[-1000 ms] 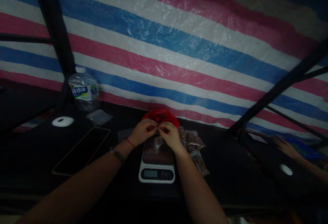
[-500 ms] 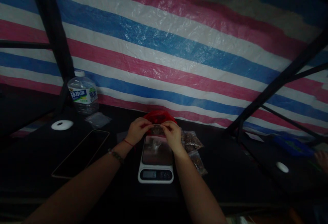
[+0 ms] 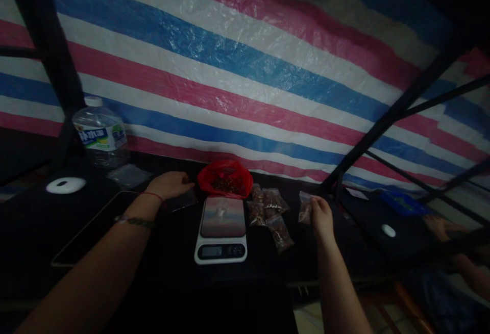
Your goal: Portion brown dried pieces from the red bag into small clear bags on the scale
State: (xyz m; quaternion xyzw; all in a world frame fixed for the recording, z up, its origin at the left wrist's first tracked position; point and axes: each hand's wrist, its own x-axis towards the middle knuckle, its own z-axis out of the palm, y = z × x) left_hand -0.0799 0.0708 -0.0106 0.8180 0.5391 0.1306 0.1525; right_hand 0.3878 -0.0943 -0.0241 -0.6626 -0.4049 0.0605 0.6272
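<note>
My right hand [image 3: 322,216] pinches a small clear zip bag [image 3: 305,207] of brown bits by its edge, held out to the right. On the left, my left hand [image 3: 172,185] is just above a flat clear plastic bag [image 3: 182,201]; its fingers are loosely bent and slightly apart. Between the hands stands a white digital scale [image 3: 221,252], a small clear object [image 3: 221,211] on its plate. Behind it, an open red plastic bag [image 3: 206,178] contains loose brown pieces. Several filled zip bags [image 3: 273,201] lie right of the scale.
A large clear bottle [image 3: 101,137] stands at the back left, beside clear bags [image 3: 129,175]. A phone-like slab [image 3: 88,232] and a white oval [image 3: 66,185] lie left. Rightward are a black frame leg [image 3: 363,140], a blue tray [image 3: 403,204] and another person's hand [image 3: 440,226].
My hands have parted from above the scale. My right hand has carried a filled zip bag rightward; my left has moved left toward the flat bag. The view has shifted, uncovering the red bag.
</note>
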